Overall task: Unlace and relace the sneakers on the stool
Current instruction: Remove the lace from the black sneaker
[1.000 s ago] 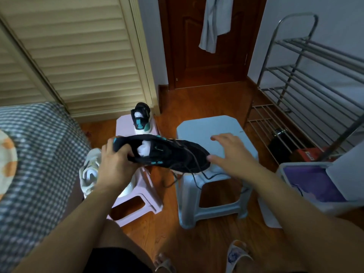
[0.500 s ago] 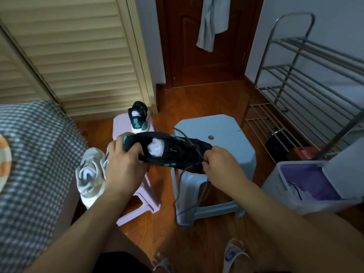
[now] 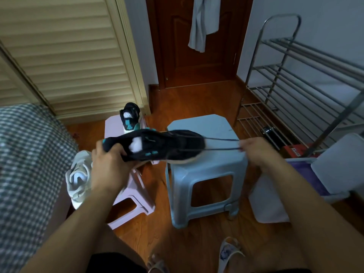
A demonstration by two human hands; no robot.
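Observation:
My left hand [image 3: 107, 166] grips the heel of a black sneaker with teal marks [image 3: 157, 145], holding it in the air over the gap between two stools, toe to the right. My right hand [image 3: 256, 152] pinches the two dark lace strands [image 3: 222, 144] and holds them taut to the right of the toe, above the pale blue stool [image 3: 206, 170]. The matching black and teal sneaker [image 3: 130, 120] stands on the pink stool [image 3: 137, 186] behind. A white sneaker [image 3: 78, 176] lies at the pink stool's left side.
A checked bedspread [image 3: 29, 164] fills the left. A metal shoe rack [image 3: 305, 85] stands at the right, with a lidded plastic bin [image 3: 334, 166] in front of it. A louvred door and a brown door are at the back. My sandalled feet [image 3: 230, 253] are on the wooden floor.
My right hand went from hovering over the blue stool to the toe, took hold of the laces and pulled them out taut to the right. The sneaker stayed in my left hand.

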